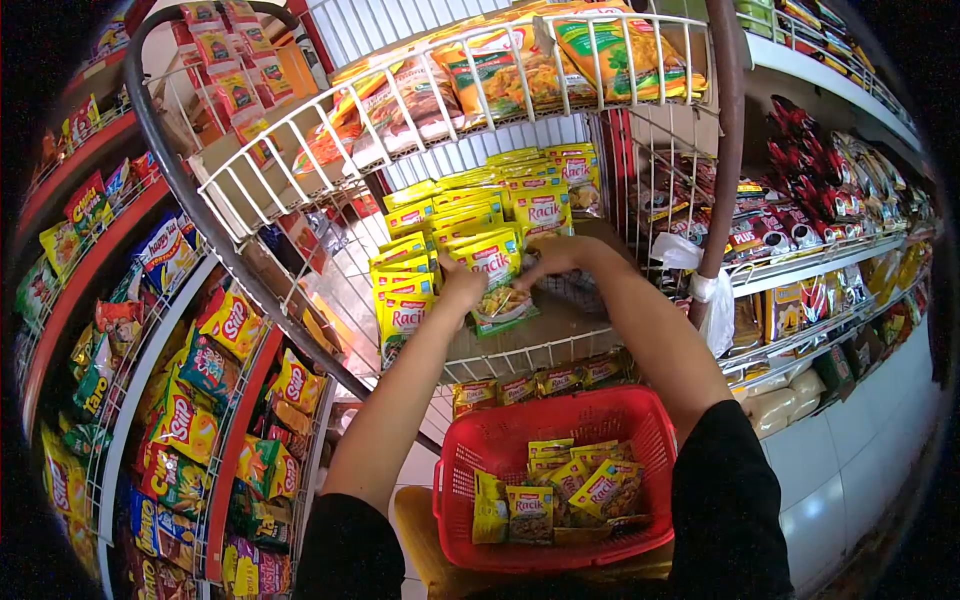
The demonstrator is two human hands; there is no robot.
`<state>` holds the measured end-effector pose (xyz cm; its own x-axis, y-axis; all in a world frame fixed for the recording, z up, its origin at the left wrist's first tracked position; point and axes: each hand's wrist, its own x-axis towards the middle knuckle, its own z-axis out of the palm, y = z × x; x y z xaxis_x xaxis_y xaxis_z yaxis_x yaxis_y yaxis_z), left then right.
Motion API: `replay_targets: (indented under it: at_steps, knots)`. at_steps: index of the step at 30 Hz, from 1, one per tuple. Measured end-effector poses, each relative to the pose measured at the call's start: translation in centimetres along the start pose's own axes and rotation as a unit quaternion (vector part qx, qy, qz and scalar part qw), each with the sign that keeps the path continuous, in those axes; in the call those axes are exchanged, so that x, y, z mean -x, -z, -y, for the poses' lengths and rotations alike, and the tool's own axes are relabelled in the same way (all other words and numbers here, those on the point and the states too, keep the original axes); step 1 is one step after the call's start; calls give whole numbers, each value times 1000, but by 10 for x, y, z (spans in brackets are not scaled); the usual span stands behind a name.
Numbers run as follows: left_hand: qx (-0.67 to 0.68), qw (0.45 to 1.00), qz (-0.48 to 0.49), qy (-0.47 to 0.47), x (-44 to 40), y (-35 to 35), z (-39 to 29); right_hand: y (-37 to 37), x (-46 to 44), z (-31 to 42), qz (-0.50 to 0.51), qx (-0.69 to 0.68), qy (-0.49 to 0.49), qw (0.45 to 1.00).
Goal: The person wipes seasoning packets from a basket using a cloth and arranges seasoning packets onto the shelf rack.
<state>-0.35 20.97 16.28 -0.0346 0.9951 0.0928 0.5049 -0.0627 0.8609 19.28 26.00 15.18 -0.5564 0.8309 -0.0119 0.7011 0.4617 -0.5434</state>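
Note:
In the head view both of my hands are at a white wire rack shelf holding rows of yellow Racik seasoning packets. My left hand (463, 286) is closed at the left edge of the front seasoning packet (494, 262). From the right, my right hand (553, 256) curls its fingers against the same packet's other edge. The packet stands upright, with its lower part showing green and a food picture. More packets in a row (405, 312) stand to the left, and others (541, 210) stand behind. Below, a red plastic basket (455, 535) contains several loose Racik packets (530, 512).
Larger orange and yellow packs (515, 75) fill the rack's upper wire shelf (380, 150). A dark metal rack post (722, 150) rises at right, with a white plastic bag (712, 310) tied to it. Snack shelves (185, 430) line the left; sachet shelves (800, 255) line the right.

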Motion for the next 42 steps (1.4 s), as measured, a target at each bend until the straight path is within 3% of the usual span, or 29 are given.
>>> replay_targets:
  at_steps: [2,5,8,10,13,16,19,20,23,26,27,28,29,30,31,32,33,34,35,37,39,41,42]
  knots:
    - [-58,997,-12,-45,-16,-6,20,-1,3,6,33,10,16,999]
    - [-86,991,-15,-98,-23,-7,28,-19,10,17,-12,117,-5,993]
    - [-83,983,-13,-160,-26,-5,27,-25,4,18,-47,115,9,992]
    - [-95,974,-67,-197,-26,-6,20,-29,1,24,-67,113,15,991]
    - [-119,963,-109,-218,-19,-10,10,-35,-1,32,-104,146,-67,982]
    - [-151,952,-150,-220,-8,-8,-3,-36,-1,39,-101,167,-85,977]
    - [-100,902,-170,-383,5,7,-17,-35,0,44,-98,195,-77,973]
    - [-97,903,-167,-383,10,12,-23,-34,1,44,-99,210,-63,971]
    - [-252,941,-5,-227,26,17,-34,-34,-6,30,-89,219,-32,971]
    - [-233,935,55,-263,-17,5,5,-21,1,36,-77,314,-33,946]
    - [-222,931,83,-277,-23,-3,19,-24,-9,12,-159,286,11,945]
    - [-216,932,71,-283,-8,0,11,1,24,56,-118,241,-73,961]
    - [-209,932,57,-289,12,11,-11,5,57,86,-266,236,-77,932]
    - [-224,929,68,-286,21,17,-22,10,76,92,-340,177,8,924]
    - [-239,925,77,-285,28,22,-28,11,100,102,-429,198,78,878]
    - [-94,924,76,-364,37,22,-29,10,127,115,-512,216,148,818]
    - [55,899,66,-429,46,23,-30,5,161,132,-537,233,153,796]
    - [134,902,70,-405,84,31,-42,-6,196,145,-563,252,162,771]
    - [210,897,73,-383,128,39,-46,-24,226,146,-557,219,152,786]
    - [214,858,218,-413,152,35,6,-63,278,143,-560,196,107,798]
    - [-18,840,308,-447,174,10,25,-118,310,124,-540,132,-9,831]
    - [97,831,503,-217,172,-39,65,-169,325,108,-500,-17,-141,854]
    - [60,833,531,-142,170,-62,90,-190,328,102,-486,-95,-190,848]
